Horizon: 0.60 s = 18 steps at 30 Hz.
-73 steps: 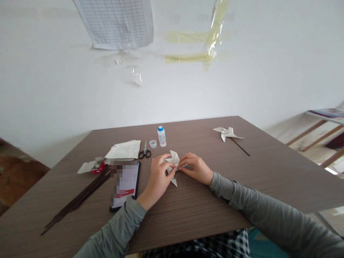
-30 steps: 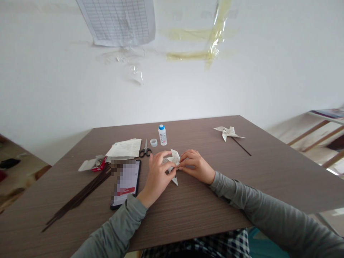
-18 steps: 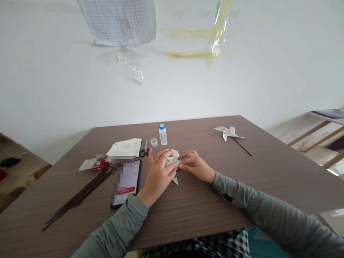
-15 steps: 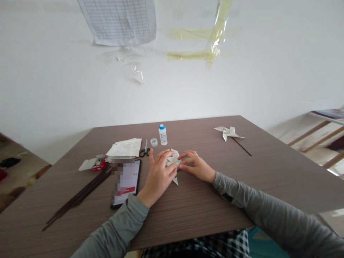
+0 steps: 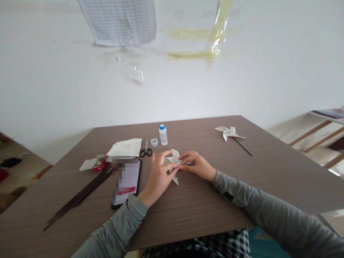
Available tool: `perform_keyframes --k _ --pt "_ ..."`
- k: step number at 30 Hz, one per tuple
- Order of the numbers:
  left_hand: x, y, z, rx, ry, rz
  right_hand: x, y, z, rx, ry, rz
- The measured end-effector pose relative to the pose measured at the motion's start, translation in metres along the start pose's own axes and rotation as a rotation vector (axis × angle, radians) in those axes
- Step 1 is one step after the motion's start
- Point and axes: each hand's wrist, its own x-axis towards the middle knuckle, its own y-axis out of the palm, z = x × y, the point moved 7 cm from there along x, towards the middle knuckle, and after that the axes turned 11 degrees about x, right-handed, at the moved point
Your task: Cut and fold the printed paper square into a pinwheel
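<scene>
A folded paper pinwheel (image 5: 175, 156) of printed paper lies on the table in front of me, partly covered by my fingers. From its left side, my left hand (image 5: 160, 174) pinches the paper near the right edge with thumb and forefinger, the other fingers arched above. My right hand (image 5: 197, 166) meets it there, thumb and fingertips closed on the same edge of the pinwheel. The exact spot between the fingertips is partly hidden. A second paper pinwheel (image 5: 228, 133) on a thin dark stick (image 5: 243, 147) lies at the back right.
A glue-like white bottle with a blue cap (image 5: 163, 135) stands behind my hands, beside a small clear cap (image 5: 154, 142) and scissors (image 5: 146, 151). Leftward are stacked paper sheets (image 5: 125, 148), a red box (image 5: 100, 163), dark sticks (image 5: 80, 193) and a phone (image 5: 127, 186).
My left fingers have shifted slightly and the forefinger now reaches the fingertips of the right hand, uncovering more of the pinwheel. The other things lie as before.
</scene>
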Motion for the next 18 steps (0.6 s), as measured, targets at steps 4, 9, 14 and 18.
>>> perform_keyframes --k 4,9,14,18 --pt "0.001 0.001 0.001 -0.049 -0.035 0.029 0.0 -0.001 0.002 -0.004 0.0 -0.019" --pt "0.003 0.001 0.002 -0.08 -0.039 0.043 0.0 -0.003 0.002 0.007 0.02 -0.033" --pt "0.013 -0.003 0.014 -0.023 -0.108 0.052 -0.001 -0.008 0.002 -0.006 0.022 -0.06" --pt "0.024 -0.001 0.025 0.139 -0.199 0.159 -0.001 -0.011 0.001 0.001 0.033 -0.066"
